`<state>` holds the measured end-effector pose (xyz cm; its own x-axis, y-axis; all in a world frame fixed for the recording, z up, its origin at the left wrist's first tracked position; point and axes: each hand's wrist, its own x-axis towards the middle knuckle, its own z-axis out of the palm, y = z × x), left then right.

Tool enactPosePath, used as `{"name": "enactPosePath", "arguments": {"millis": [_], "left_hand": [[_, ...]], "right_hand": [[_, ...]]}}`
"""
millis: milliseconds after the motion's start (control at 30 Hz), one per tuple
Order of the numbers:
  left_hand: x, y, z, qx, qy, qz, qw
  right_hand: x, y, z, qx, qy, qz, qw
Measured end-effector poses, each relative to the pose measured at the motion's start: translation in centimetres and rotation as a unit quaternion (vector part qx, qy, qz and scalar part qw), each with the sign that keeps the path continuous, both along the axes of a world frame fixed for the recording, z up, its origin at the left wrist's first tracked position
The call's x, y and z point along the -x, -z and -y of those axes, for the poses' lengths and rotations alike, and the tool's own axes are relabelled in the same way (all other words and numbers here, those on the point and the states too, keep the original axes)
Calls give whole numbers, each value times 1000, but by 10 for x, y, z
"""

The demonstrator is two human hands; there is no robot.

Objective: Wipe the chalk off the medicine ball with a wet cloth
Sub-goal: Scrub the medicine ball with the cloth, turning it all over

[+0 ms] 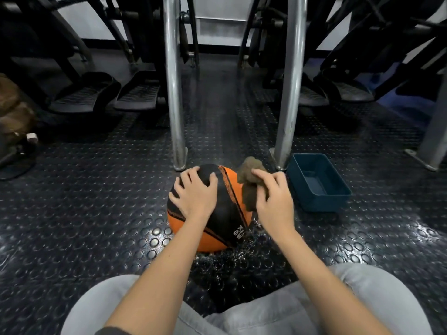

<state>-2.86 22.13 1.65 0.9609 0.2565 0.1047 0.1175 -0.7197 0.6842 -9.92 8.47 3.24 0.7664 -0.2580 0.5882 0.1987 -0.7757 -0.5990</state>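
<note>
On the studded black rubber floor (96,213) the orange-and-black medicine ball (212,228) is being wiped. The left hand (197,192) lies spread on top; the right hand (274,201) pinches the brown wet cloth (249,180) against its right side. Next, I think, turn the ball.

A single wide-angle camera on the person's head looks forward and steeply down along both bare forearms. The left hand (196,194) and the right hand (275,199), which grips the cloth (248,175), land just below mid-frame on the medicine ball (225,213), close to the lens at arm's reach. Nearer than the hands, grey-clad knees (96,310) fill the bottom edge. Beyond the hands, two steel posts (173,93) climb to the top edge, with machine pedals (140,93) farther back on both sides. Just right of the right hand sits a blue tub (324,203). The studded floor (96,201) spreads to every side, and the lens bows lines towards the frame's edges.
</note>
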Motion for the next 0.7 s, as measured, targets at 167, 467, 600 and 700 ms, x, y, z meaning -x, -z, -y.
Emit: {"name": "enactPosePath", "arguments": {"millis": [167,467,600,700], "left_hand": [[-1,1,-8,9,-2,-2,1000],[7,3,-6,-9,-14,23,1000],[9,4,-10,-8,-11,26,1000],[11,5,-12,-6,-13,30,999]], "right_hand": [[14,45,0,-10,-70,-106,992],[18,42,-21,84,-75,-36,993],[6,48,14,-17,95,-188,977],[4,25,2,-42,40,-86,995]]}}
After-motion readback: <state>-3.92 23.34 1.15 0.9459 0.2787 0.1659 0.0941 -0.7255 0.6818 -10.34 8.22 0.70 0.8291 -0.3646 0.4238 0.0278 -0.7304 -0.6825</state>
